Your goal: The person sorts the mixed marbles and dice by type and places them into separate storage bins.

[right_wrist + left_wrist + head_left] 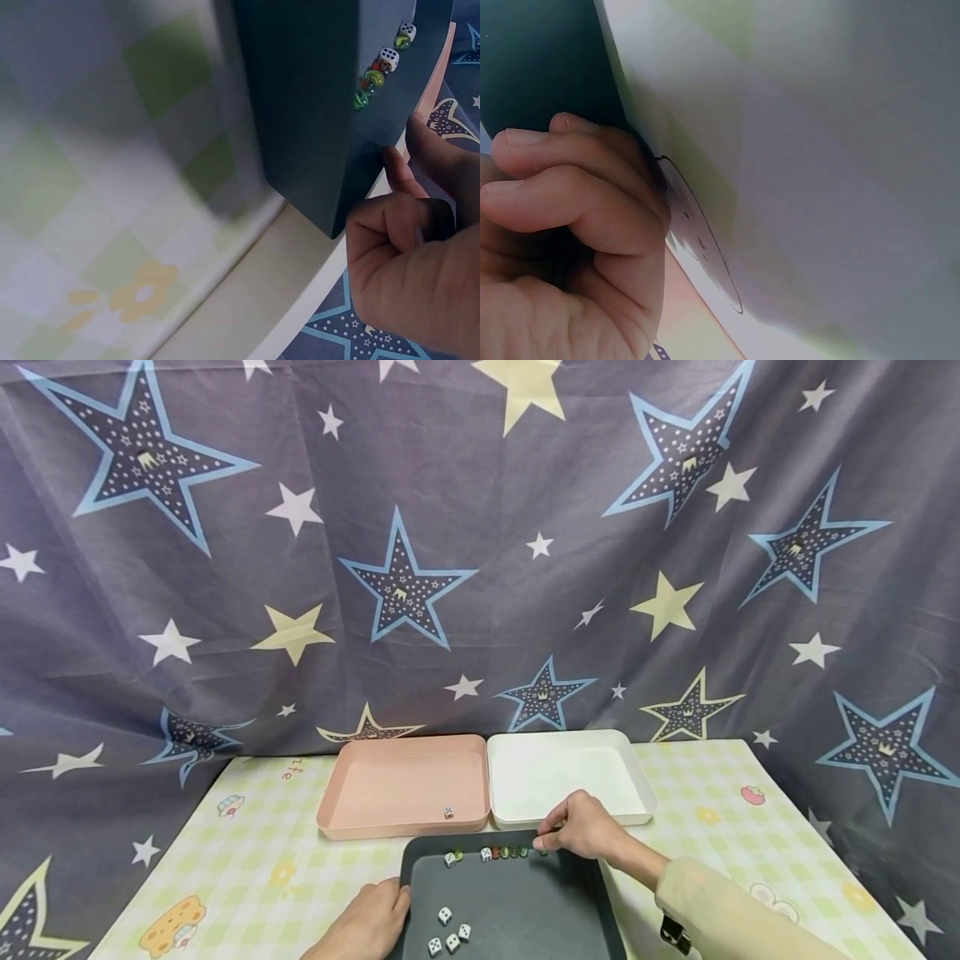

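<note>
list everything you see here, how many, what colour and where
pink tray: one, pink, back left
white tray: one, white, back right
dark tray: one, dark grey, in front of both
dice: seven visible, white, one in the pink tray, six in the dark tray
marbles: about six, green and red, along the dark tray's far edge
tablecloth: one, pale green check, under the trays
curtain: one, dark with stars, behind
black strap: one, black, right wrist
sleeve: one, pale yellow, right arm
left hand: one, bare, at the dark tray's left rim
right hand: one, bare, at its far right corner
</note>
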Demonstrator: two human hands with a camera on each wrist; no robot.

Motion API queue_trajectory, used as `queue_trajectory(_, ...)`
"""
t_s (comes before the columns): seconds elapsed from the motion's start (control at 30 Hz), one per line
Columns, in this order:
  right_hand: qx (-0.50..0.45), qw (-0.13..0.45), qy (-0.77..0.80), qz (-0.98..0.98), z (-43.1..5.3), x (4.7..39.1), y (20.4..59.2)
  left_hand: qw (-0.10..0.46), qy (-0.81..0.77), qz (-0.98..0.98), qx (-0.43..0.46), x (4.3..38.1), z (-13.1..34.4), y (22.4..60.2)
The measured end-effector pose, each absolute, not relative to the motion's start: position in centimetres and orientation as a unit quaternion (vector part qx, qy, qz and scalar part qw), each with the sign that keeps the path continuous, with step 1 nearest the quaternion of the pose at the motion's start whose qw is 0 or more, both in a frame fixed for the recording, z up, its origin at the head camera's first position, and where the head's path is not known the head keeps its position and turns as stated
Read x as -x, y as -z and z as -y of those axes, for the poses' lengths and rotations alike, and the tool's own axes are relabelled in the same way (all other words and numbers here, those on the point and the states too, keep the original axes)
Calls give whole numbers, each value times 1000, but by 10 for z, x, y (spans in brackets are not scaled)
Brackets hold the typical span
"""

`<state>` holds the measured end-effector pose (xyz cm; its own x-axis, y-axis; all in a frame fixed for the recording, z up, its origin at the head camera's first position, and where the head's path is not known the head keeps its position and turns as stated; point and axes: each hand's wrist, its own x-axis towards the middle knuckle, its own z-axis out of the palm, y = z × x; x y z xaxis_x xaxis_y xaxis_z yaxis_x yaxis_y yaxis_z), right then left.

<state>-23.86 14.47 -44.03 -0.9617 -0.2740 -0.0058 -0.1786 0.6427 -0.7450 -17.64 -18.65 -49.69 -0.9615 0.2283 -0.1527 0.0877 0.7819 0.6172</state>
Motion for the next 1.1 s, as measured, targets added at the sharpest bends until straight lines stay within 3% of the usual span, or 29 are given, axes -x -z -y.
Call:
queue_trajectory(0.27,142,50,383,-912,-147,238,445,124,-307,-940,-81,185,192,512)
queue_trajectory(0.6,171,49,336,-925,-146,236,448,118,-308,-939,-101,205,209,558)
queue_trajectory(1.0,170,60,305,-935,-141,233,448,136,-307,-939,-75,184,193,510)
queue_trajectory(1.1,176,52,298,-937,-140,232,447,128,-308,-939,-79,185,193,513)
